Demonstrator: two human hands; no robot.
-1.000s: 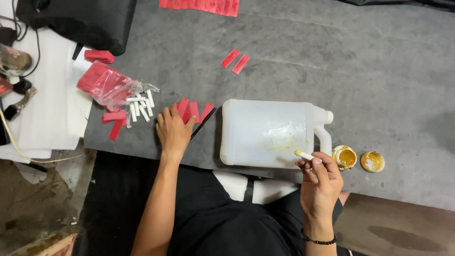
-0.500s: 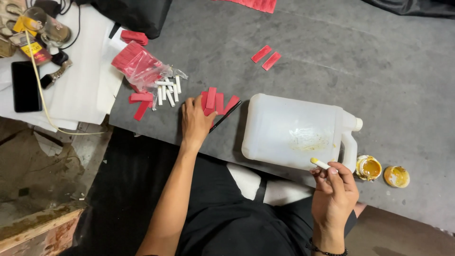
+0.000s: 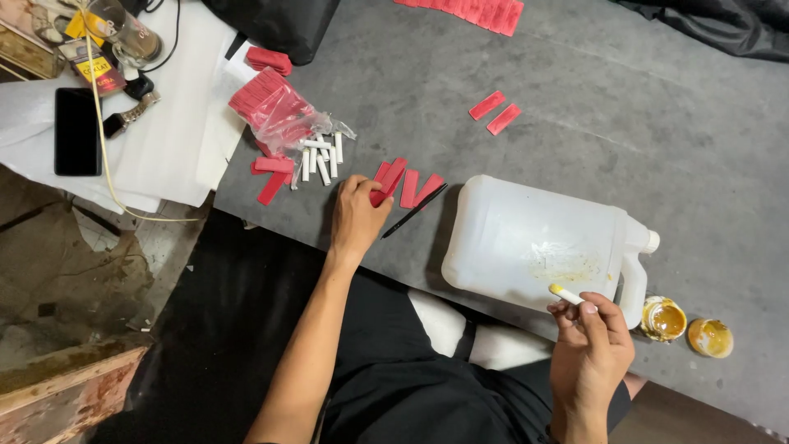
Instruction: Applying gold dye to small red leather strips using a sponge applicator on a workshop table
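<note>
At lower right the right hand (image 3: pixel 590 352) pinches a small white stick (image 3: pixel 565 293) by the jug (image 3: pixel 538 242) lying on its side, while at centre the left hand (image 3: pixel 358 215), fingers curled onto the fanned red strips (image 3: pixel 404 182), would do best lifting one strip cleanly

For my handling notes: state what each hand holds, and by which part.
Right hand pinches a small white stick by its lower end. Left hand rests fingertips on the red paper strips; whether it grips one cannot be told.
</note>
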